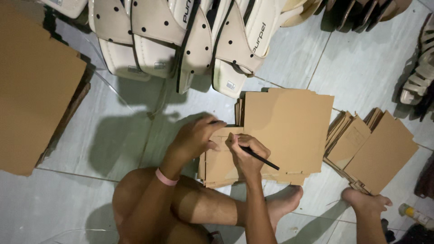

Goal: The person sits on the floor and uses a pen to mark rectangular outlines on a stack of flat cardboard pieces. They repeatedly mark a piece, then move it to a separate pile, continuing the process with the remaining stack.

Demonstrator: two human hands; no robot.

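My right hand [246,151] grips a black pencil [262,159], its tip down on a small cardboard piece [221,135]. My left hand [195,135], with a pink band on the wrist, presses flat on that piece and holds it still. The piece lies on top of a stack of brown cardboard sheets [289,131] on the tiled floor, right in front of my knee and foot.
A second pile of cardboard pieces [375,151] lies to the right, by my other foot [364,201]. Large cardboard sheets [31,86] sit at the left. Cream polka-dot sandals [181,36] are lined up along the top, more footwear at the right edge.
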